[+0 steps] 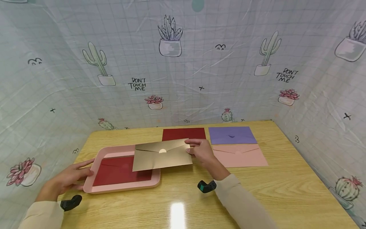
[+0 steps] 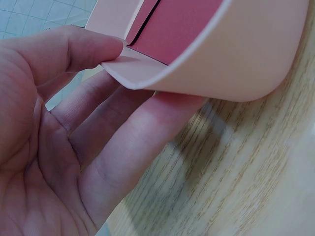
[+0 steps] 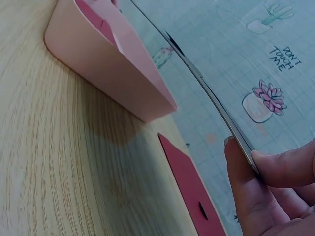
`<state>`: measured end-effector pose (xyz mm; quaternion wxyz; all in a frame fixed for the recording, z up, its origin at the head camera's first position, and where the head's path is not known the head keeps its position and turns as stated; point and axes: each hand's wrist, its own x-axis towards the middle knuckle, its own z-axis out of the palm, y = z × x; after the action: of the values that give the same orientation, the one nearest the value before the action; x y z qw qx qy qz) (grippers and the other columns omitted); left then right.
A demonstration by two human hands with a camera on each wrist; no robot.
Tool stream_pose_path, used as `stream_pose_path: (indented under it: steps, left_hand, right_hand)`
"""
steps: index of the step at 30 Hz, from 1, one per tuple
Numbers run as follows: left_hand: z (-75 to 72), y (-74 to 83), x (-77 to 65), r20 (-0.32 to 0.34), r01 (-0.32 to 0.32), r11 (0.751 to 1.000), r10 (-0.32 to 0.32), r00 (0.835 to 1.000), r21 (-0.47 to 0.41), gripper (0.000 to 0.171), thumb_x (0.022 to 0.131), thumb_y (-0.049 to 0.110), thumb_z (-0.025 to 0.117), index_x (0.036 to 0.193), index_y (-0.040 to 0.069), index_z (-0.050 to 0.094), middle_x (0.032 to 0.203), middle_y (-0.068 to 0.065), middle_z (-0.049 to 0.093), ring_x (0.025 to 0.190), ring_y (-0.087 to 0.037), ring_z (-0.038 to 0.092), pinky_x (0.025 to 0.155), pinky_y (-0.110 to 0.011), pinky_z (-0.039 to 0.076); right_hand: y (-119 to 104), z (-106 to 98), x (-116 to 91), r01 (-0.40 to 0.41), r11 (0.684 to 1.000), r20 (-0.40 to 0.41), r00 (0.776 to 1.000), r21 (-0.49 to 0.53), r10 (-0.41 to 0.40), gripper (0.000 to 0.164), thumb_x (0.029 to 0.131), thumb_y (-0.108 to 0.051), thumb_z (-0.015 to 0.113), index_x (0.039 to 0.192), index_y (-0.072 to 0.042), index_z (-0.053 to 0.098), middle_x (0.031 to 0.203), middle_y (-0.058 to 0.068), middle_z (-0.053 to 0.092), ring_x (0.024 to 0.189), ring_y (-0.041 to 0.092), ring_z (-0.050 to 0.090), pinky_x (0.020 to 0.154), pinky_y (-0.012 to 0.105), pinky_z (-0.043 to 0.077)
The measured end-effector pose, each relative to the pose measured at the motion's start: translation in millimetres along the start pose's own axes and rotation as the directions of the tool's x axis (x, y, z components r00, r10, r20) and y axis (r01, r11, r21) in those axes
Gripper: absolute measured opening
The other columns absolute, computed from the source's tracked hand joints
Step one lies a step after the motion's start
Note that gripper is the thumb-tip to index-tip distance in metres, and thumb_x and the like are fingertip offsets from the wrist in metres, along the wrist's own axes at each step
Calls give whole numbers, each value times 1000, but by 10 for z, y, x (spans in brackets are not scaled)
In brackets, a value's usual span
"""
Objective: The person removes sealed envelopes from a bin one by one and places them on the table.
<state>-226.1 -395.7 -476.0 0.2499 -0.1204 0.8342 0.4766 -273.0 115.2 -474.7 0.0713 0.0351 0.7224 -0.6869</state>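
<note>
My left hand grips the left side of a pink tray. In the left wrist view the thumb lies over the tray's rim and the fingers are against its outside. Inside the tray lies a dark red envelope. A gold envelope with a round seal is pinched at its right edge between the thumb and fingers of my right hand. It hangs over the tray's right part, covering some of the red envelope. Edge-on in the right wrist view, the gold envelope is clear of the table.
Behind the gold envelope, another dark red envelope lies partly hidden on the wooden table. To its right are a purple envelope and, nearer me, a pink envelope. A patterned curtain encloses the table.
</note>
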Motion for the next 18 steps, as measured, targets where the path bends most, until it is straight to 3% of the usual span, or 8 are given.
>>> stream_pose_path:
  steps: [18]
  left_hand:
    - [-36, -11, 1, 21, -5, 1000, 6, 1000, -13, 85, 106, 30, 59, 167, 9, 3, 144, -29, 60, 102, -16, 73, 77, -41, 65]
  right_hand:
    - [86, -295, 24, -27, 999, -38, 999, -27, 26, 36, 92, 7, 70, 126, -3, 75, 114, 12, 64, 78, 10, 63, 68, 27, 53]
